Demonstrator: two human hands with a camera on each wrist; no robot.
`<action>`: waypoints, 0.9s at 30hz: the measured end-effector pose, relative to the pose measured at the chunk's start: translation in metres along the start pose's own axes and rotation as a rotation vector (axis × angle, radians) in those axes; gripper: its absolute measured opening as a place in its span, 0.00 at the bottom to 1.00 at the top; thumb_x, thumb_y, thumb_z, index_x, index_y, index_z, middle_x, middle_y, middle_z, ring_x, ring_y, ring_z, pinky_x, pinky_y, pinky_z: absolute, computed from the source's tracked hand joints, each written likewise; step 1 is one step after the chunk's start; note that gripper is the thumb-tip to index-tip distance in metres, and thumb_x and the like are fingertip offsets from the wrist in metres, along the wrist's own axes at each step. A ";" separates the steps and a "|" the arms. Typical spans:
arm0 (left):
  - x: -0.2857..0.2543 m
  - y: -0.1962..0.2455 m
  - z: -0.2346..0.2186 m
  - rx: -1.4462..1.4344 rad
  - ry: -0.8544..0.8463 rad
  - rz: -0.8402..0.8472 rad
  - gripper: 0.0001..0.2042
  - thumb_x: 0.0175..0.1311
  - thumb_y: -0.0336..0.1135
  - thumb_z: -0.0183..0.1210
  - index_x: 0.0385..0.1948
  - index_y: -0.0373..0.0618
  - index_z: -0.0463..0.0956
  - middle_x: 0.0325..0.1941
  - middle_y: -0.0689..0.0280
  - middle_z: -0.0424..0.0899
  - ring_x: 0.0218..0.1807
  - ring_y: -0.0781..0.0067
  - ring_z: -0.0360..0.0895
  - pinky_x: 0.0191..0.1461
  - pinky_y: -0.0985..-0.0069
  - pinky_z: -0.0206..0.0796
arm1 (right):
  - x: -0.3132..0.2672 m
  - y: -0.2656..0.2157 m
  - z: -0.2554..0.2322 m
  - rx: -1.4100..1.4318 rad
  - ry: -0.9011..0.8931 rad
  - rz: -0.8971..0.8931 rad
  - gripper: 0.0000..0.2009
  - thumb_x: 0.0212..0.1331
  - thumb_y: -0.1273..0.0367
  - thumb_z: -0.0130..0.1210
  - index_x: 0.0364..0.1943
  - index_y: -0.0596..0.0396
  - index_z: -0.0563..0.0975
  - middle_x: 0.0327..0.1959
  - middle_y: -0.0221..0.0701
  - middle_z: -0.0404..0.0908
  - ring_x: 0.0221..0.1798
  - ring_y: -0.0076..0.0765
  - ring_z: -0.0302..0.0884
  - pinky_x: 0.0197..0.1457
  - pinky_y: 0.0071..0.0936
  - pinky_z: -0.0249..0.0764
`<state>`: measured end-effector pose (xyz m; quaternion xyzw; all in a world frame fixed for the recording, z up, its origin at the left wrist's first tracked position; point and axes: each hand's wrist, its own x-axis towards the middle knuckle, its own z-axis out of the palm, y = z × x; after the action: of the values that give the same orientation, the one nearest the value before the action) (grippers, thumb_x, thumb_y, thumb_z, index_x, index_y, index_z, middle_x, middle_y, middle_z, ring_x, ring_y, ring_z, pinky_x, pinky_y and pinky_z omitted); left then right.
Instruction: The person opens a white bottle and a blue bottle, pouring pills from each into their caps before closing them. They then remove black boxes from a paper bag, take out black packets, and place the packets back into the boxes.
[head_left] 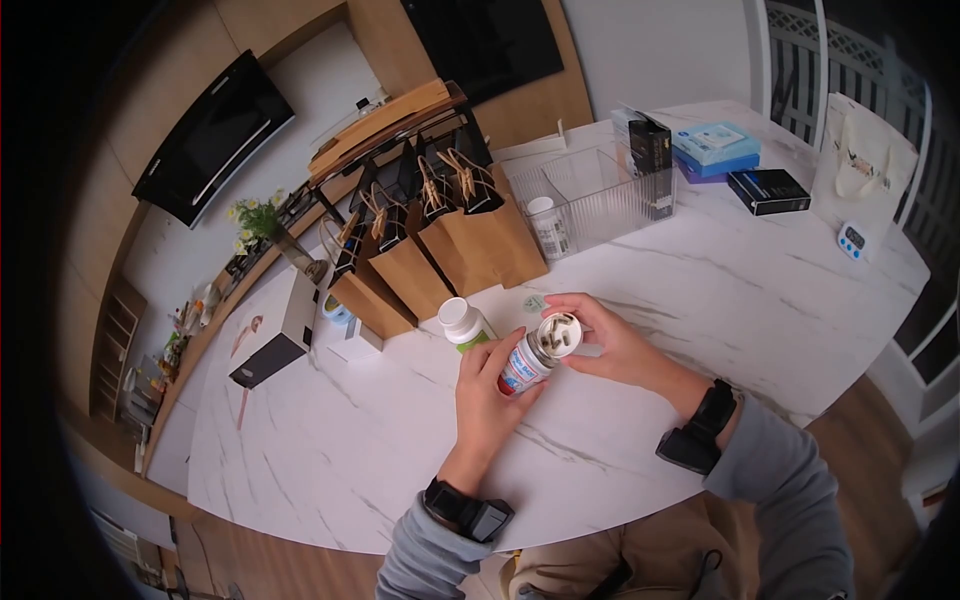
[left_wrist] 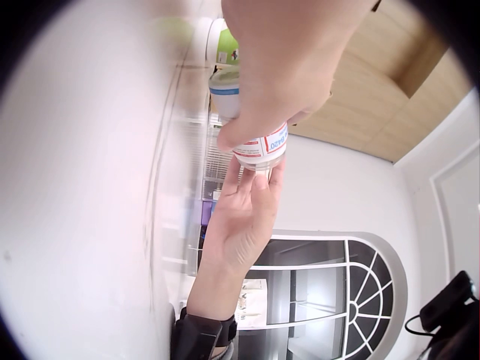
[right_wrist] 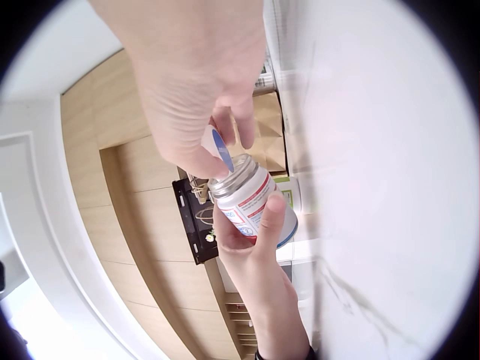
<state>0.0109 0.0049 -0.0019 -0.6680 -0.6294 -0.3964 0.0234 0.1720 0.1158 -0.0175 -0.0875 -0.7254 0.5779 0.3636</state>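
The left hand [head_left: 487, 396] grips a labelled jar [head_left: 522, 368] with red and blue print, tilted toward the right hand. Between its fingers and thumb the right hand [head_left: 620, 350] pinches a white lid [head_left: 562, 335], held at the jar's mouth with several capsules lying in it. In the right wrist view the jar [right_wrist: 247, 196] shows an uncovered threaded neck, and the lid [right_wrist: 219, 150] has a blue face. A white-capped bottle with a green label [head_left: 462, 322] stands just behind the left hand. Near the right fingertips lies a small round green disc [head_left: 535, 303].
Brown paper bags [head_left: 478, 245] stand behind the hands, beside a clear divided organizer [head_left: 610, 215] holding a white bottle. Blue boxes [head_left: 716, 148], a black box [head_left: 768, 191], a small timer [head_left: 852, 240] and a white bag [head_left: 866, 160] are at right. A white-and-black box [head_left: 275, 325] sits at left.
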 end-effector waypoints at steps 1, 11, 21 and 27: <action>0.000 0.000 0.000 -0.001 0.003 -0.001 0.32 0.32 0.28 0.69 0.49 0.48 0.71 0.41 0.61 0.73 0.45 0.62 0.70 0.48 0.71 0.65 | 0.000 0.000 0.000 0.015 0.000 0.001 0.31 0.45 0.81 0.54 0.58 0.52 0.59 0.54 0.32 0.64 0.58 0.29 0.62 0.57 0.30 0.64; -0.001 -0.001 0.003 -0.091 -0.064 -0.035 0.30 0.34 0.28 0.69 0.48 0.45 0.71 0.41 0.61 0.74 0.44 0.62 0.72 0.48 0.72 0.65 | 0.001 -0.004 0.000 0.000 -0.006 -0.037 0.36 0.43 0.80 0.56 0.62 0.49 0.57 0.58 0.32 0.66 0.58 0.27 0.64 0.49 0.23 0.65; -0.001 0.000 0.005 -0.166 -0.089 -0.063 0.28 0.35 0.28 0.69 0.46 0.40 0.70 0.42 0.59 0.74 0.43 0.63 0.74 0.47 0.74 0.66 | -0.002 -0.019 -0.002 -0.225 -0.078 -0.034 0.32 0.48 0.73 0.56 0.61 0.49 0.60 0.62 0.25 0.62 0.59 0.21 0.60 0.44 0.18 0.59; -0.001 0.001 0.005 -0.214 -0.117 -0.062 0.29 0.37 0.29 0.69 0.47 0.40 0.69 0.43 0.59 0.74 0.43 0.65 0.74 0.46 0.74 0.66 | -0.001 -0.017 -0.003 -0.114 -0.097 -0.012 0.32 0.48 0.70 0.58 0.61 0.49 0.60 0.62 0.26 0.62 0.59 0.21 0.60 0.44 0.17 0.59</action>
<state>0.0139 0.0065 -0.0052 -0.6689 -0.6041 -0.4222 -0.0970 0.1793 0.1130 -0.0025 -0.0756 -0.7743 0.5370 0.3261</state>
